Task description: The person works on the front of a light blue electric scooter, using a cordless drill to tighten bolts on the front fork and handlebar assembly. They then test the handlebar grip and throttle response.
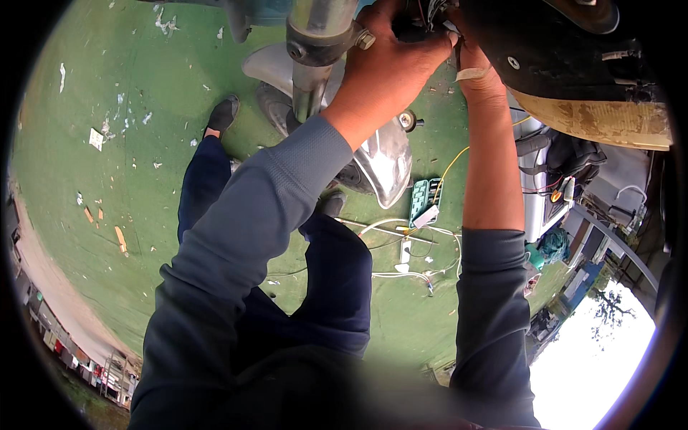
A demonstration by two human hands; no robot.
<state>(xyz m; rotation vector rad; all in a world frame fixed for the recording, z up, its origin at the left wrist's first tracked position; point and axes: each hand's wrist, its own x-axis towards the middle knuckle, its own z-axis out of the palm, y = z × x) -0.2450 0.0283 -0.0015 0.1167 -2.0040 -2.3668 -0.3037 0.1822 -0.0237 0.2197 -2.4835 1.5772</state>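
Observation:
At the top of the head view, my left hand (393,61) is closed, thumb and fingers pinched near a small dark part with thin wires (432,10). My right hand (479,70) meets it from the right, fingers bent in and partly hidden by the dark panel; a pale strip (472,74) lies across it near the wrist. What the fingertips grip is too hidden to name. Left of my hands stands a metal fork tube (311,86) with a clamp and bolt (365,39). Below it is a shiny silver mudguard (387,161) over a tyre.
A black panel with a worn tan edge (595,115) overhangs at the right. On the green floor (107,179) lie a teal tool case (419,201), a white power strip (405,252), cables and scattered scraps. A black bag (577,154) rests farther right.

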